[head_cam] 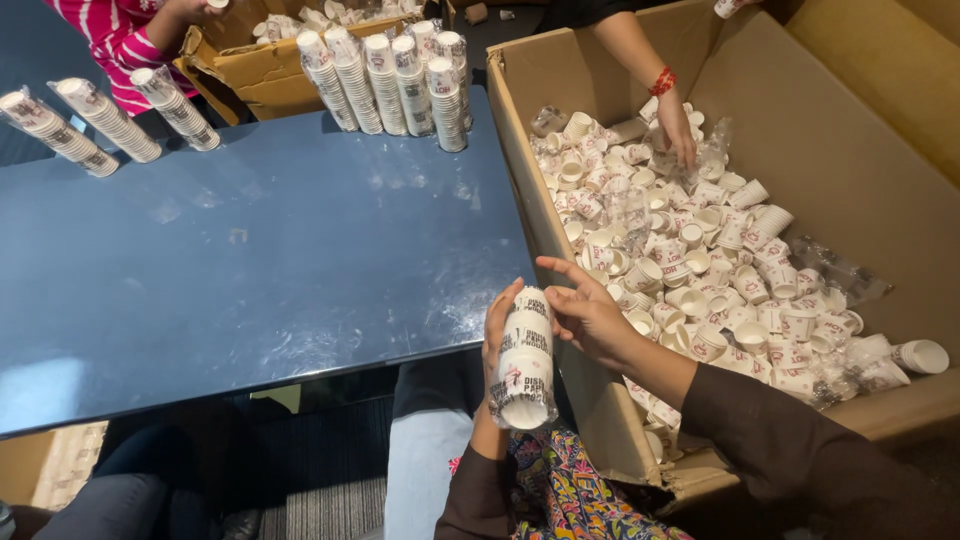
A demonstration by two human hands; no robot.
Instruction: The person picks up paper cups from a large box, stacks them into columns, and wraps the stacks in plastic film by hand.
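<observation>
Left hand point(497, 335) wraps a plastic-sleeved stack of white printed paper cups point(525, 360). Right hand point(585, 315), fingers spread, touches the stack's top. Large cardboard box of loose cups point(860, 160) sits just beyond it.

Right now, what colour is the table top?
Dark blue, with whitish scuffs; the table shows best in the head view.

Single view, head-mounted, looking steeply down and slightly forward from the wearer's seated position. The wearer's left hand point(497, 335) and right hand point(590, 318) sit near the lens, low and centre. The blue table point(250, 250) fills the left half; the large cardboard box point(850, 150) fills the right. The far table edge and other people's arms lie along the top margin. No second view shares coverage.
</observation>
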